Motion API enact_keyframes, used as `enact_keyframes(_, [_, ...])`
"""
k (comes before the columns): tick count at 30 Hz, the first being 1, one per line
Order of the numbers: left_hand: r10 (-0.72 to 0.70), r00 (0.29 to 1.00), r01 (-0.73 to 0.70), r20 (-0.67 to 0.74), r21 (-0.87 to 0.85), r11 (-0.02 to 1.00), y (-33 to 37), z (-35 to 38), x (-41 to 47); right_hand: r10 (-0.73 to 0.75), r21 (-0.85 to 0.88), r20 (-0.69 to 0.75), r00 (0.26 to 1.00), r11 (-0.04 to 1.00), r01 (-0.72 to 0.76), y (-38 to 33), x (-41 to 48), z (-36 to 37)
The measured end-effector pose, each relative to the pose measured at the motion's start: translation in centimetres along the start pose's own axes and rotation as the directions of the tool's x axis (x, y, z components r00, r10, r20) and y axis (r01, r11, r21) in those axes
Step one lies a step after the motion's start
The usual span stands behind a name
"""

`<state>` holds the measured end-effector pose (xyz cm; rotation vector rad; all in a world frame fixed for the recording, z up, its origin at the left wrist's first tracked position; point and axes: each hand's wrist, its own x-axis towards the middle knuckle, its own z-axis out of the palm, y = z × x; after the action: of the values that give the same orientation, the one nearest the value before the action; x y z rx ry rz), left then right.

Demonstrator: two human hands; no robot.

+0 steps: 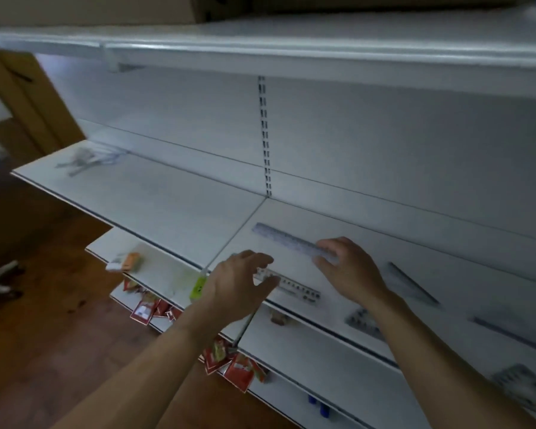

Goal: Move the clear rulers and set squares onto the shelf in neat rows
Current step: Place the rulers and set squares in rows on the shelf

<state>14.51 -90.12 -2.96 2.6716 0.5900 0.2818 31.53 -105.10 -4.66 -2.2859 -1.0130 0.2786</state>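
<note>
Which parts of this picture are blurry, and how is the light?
Head view: dim, bluish light; clear items at the far left of the shelf are smeared by blur; the ruler by the right hand is fairly sharp; the wide lens bends the shelf edges.

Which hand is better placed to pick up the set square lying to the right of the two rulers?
Right. The right hand, at the far ruler's right end, is next to the set square; the left hand is farther away, over the near ruler.
</note>
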Motion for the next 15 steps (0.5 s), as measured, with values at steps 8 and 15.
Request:
enact_keyframes(8, [-0.08,0.994,0.088,-0.073,0.12,0.989,-15.8,-9.5,-5.0,-0.053,0.022,0.079,0.995,0.998,0.051,-15.0,5.5,9.5])
enact_keyframes(15, [-0.281,0.953,0.295,-0.113,0.129,0.947,-29.4,-16.4,-10.2,-0.179,-0.02,0.138,0.974,0.983,0.184,-28.6,9.6,19.2])
